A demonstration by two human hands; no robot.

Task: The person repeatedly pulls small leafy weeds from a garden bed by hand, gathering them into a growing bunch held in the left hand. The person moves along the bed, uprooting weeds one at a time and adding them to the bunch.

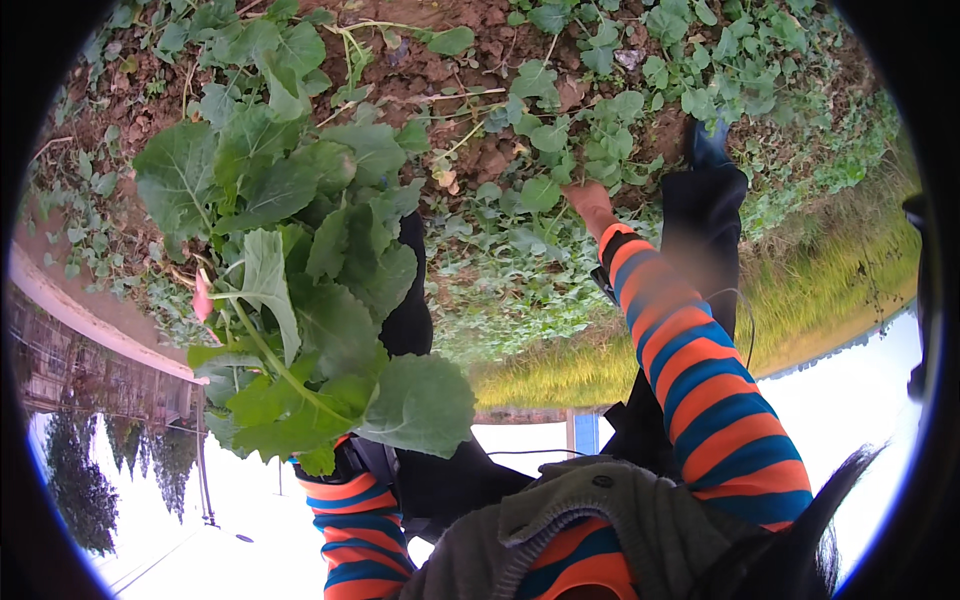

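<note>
A large bunch of broad green leaves with pale stalks (330, 307) fills the left of the head view. My left hand (202, 296) is mostly hidden behind this bunch and holds it; only a bit of pink skin shows at the bunch's left edge. My right hand (589, 201) reaches down among low leafy plants (551, 135) growing from the soil. Leaves cover its fingers, so whether they grip a stem cannot be told. Both arms wear orange and blue striped sleeves, with a dark band at the right wrist.
Reddish-brown soil (480, 161) shows between the plants. A dark boot (711, 142) stands beside the right hand, below a black trouser leg (701, 225). The other leg is partly behind the bunch. Yellow-green grass (810, 300) borders the plot, and a pale path edge (82, 322) curves at left.
</note>
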